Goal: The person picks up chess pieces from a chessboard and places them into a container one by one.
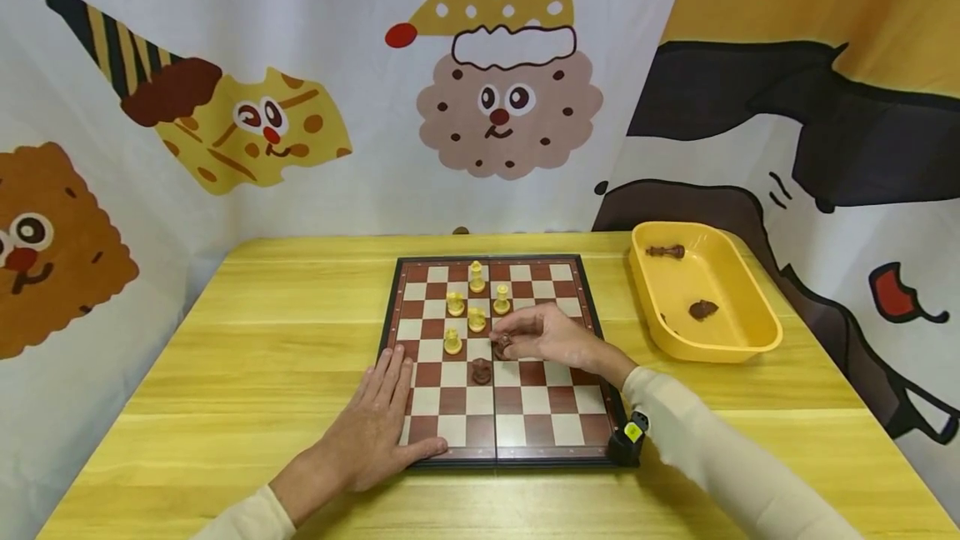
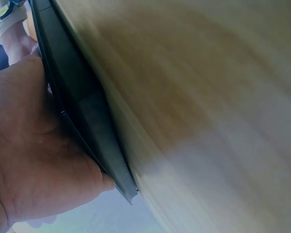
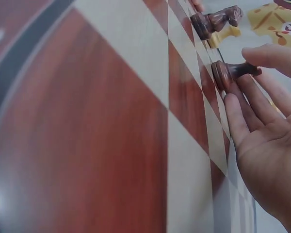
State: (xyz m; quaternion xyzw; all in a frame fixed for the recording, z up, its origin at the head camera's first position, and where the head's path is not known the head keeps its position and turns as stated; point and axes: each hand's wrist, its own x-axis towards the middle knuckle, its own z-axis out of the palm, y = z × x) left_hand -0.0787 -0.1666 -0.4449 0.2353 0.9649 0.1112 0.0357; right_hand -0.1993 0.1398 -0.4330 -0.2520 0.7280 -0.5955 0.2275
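A folding chessboard (image 1: 450,402) lies on the table. My right hand (image 1: 558,340) pinches a dark brown chess piece (image 3: 229,75) by its upper part; its base is at the board surface and its top is partly hidden by the fingers. Just nearer to me stands a brown knight (image 1: 482,371). Several pale yellow chess pieces, among them a rook (image 1: 502,299) and a knight (image 1: 476,320), stand beyond on the left and middle squares. My left hand (image 1: 375,432) rests flat with straight fingers along the board's left edge, its thumb on the near left corner.
A yellow plastic tub (image 1: 720,352) stands right of the board, with a brown piece (image 1: 666,252) lying at its far end and another brown piece (image 1: 702,309) near its middle. A patterned curtain (image 1: 360,207) hangs behind the wooden table (image 1: 262,357).
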